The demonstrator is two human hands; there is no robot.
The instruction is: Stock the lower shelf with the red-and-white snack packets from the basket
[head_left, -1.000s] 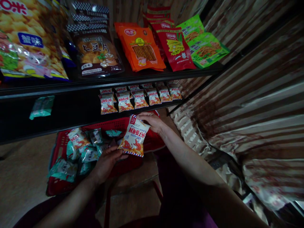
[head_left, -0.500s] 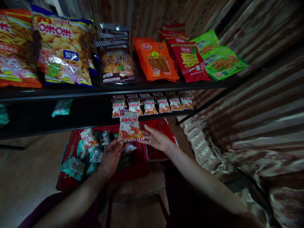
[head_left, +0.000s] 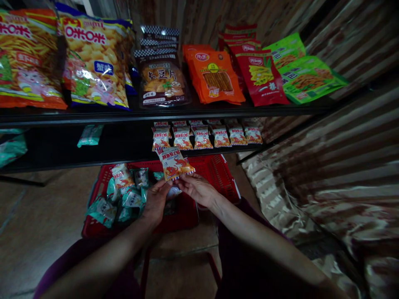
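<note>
A small white and orange snack packet (head_left: 174, 163) is held up in front of the lower shelf. My left hand (head_left: 156, 199) pinches its bottom edge at the left. Beside it, my right hand (head_left: 197, 189) has its fingers closed on the bottom right part of the same packet. Under my hands is a red basket (head_left: 183, 220) with several green packets (head_left: 102, 211) and a white and orange packet (head_left: 122, 176) in it. Several matching packets (head_left: 203, 138) stand in rows on the lower shelf just behind.
Larger snack bags (head_left: 96, 62) line the upper black shelf (head_left: 199, 113). A green packet (head_left: 90, 135) lies on the lower shelf at the left. Another red basket (head_left: 222, 176) sits at the right, near a corrugated, folded covering (head_left: 299, 166).
My right hand has moved in to the packet's bottom edge, closer to my left hand, and its fingers have closed. The packet now tilts. The view has shifted slightly, so the shelves appear further right.
</note>
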